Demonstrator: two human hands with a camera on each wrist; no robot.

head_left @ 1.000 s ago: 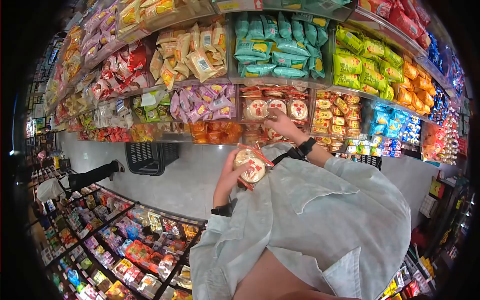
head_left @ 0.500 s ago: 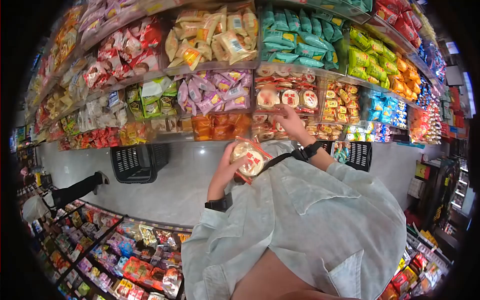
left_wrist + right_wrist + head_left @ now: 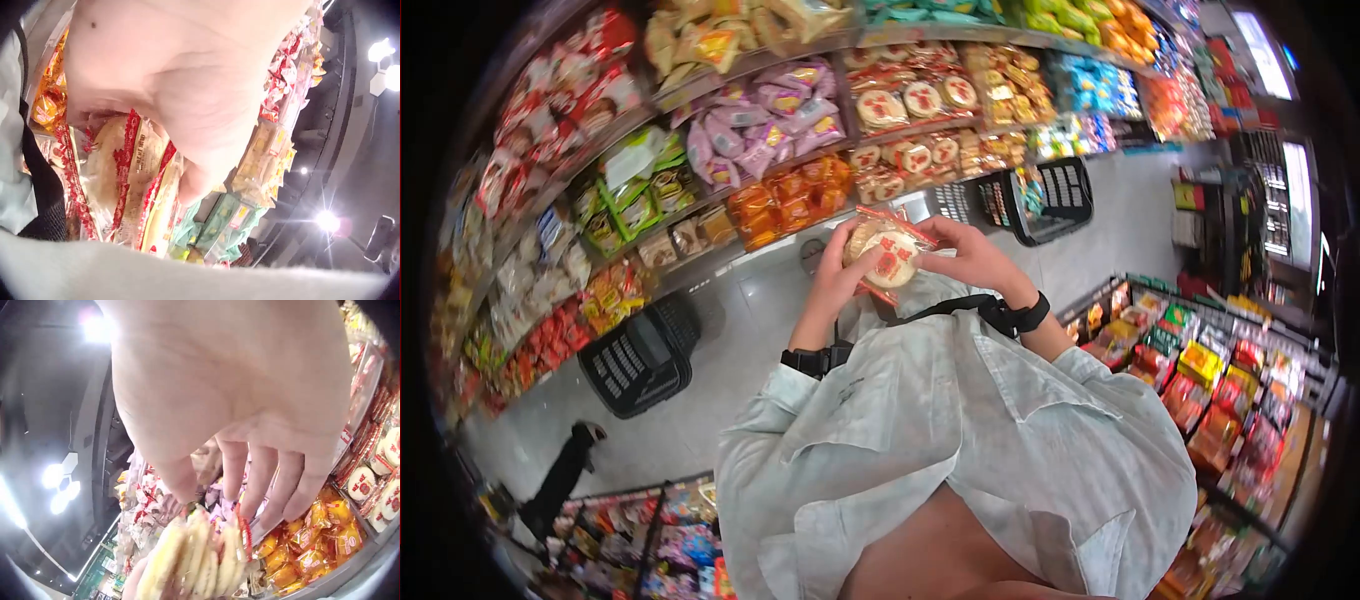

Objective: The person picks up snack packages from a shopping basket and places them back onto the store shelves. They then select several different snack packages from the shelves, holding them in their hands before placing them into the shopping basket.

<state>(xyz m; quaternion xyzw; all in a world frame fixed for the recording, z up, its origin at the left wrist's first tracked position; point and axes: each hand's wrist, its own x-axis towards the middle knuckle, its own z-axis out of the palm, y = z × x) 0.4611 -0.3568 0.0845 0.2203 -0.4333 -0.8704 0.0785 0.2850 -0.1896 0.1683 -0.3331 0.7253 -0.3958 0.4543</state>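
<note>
A small stack of clear, red-edged packets of round pale biscuits (image 3: 892,259) is held before the chest. Red characters mark the face of the front one. My left hand (image 3: 836,276) grips the stack from its left side, thumb over the front. In the left wrist view, the palm covers part of the packets (image 3: 128,178). On the opposite side, my right hand (image 3: 980,258) holds the packets' edge between thumb and fingers. Its wrist view shows the biscuits (image 3: 194,553) edge-on, several layers thick, below the thumb and curved fingers.
Shelf bins ahead hold matching biscuit packets (image 3: 921,98), purple packets (image 3: 765,120) and orange-wrapped snacks (image 3: 790,200). Black baskets stand on the floor at left (image 3: 638,355) and right (image 3: 1052,203). A person's dark-trousered leg (image 3: 560,480) shows at lower left. More snack displays (image 3: 1200,365) stand at right.
My right hand has drawn back from the biscuit bin to the packets in my left hand. The head view has turned, so the shelves sit higher and tilted.
</note>
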